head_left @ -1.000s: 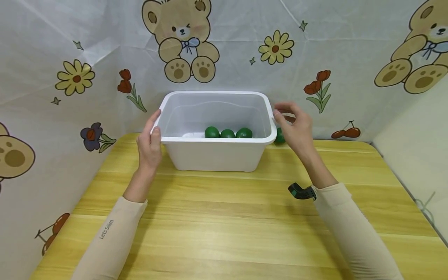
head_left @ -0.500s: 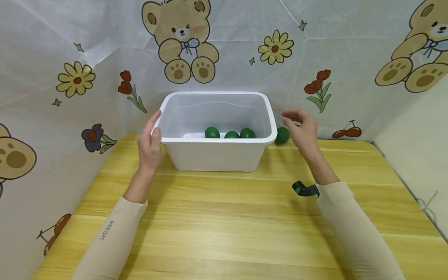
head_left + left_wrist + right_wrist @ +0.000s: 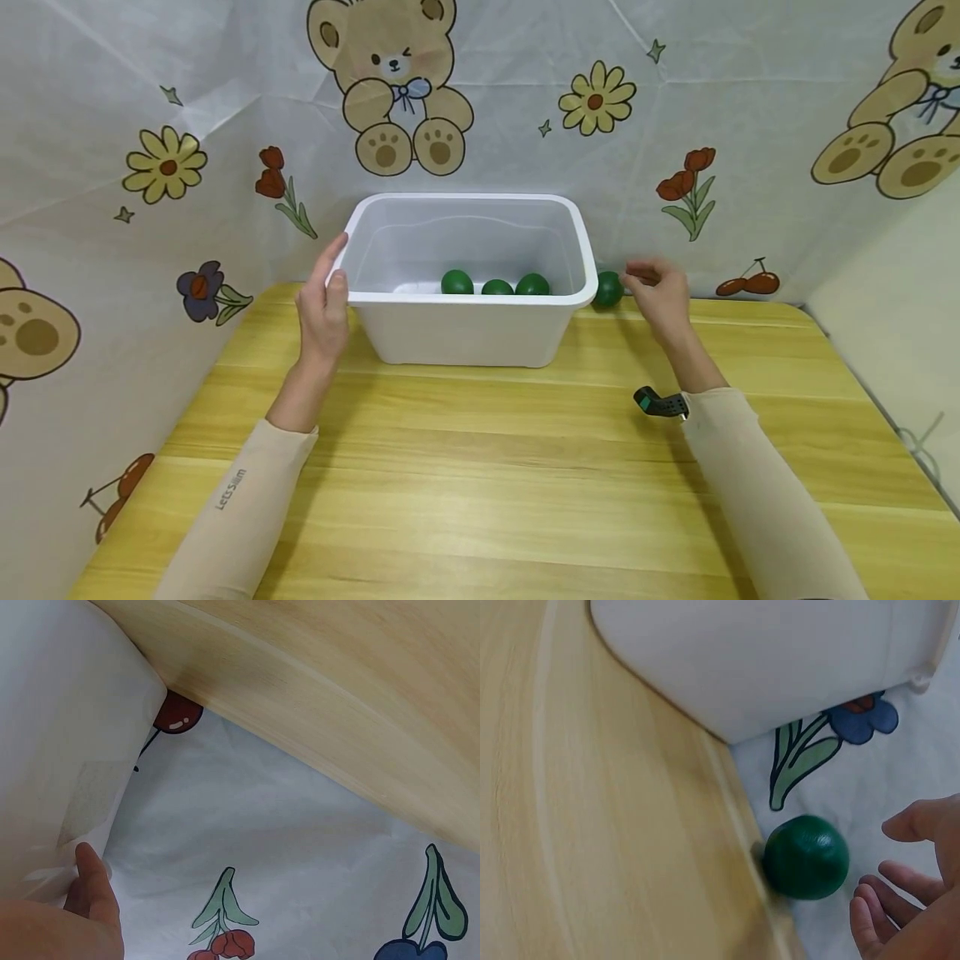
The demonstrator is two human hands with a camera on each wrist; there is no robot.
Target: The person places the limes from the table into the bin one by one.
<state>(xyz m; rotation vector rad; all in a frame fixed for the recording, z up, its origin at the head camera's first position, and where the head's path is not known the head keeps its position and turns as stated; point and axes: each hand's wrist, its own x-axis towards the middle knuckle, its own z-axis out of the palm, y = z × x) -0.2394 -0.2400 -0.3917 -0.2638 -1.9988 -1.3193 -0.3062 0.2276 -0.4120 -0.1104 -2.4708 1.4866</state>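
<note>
A white plastic bin (image 3: 461, 333) stands upright at the back of the table. My left hand (image 3: 322, 317) holds its left rim, thumb at the front corner; in the left wrist view a finger (image 3: 94, 881) lies against the outer wall. Inside, several round green balls (image 3: 457, 282) show above the front rim, their lower parts hidden. Another glossy dark green ball (image 3: 806, 857) lies outside, just right of the bin by the table's back edge. Beside that ball, my right hand (image 3: 660, 302) hovers with thumb and fingers parted, a gap between them and the ball.
Printed cloth (image 3: 510, 158) with bears and flowers hangs behind the wooden table (image 3: 480, 475) and along its left side. A pale wall (image 3: 900, 333) borders the right. A black strap-like device (image 3: 660, 403) sticks out from the right wrist.
My right hand has moved from the bin's right rim rightward and down beside the outside ball, uncovering it. Two balls in the bin have shifted slightly right. My left hand has stayed on the rim.
</note>
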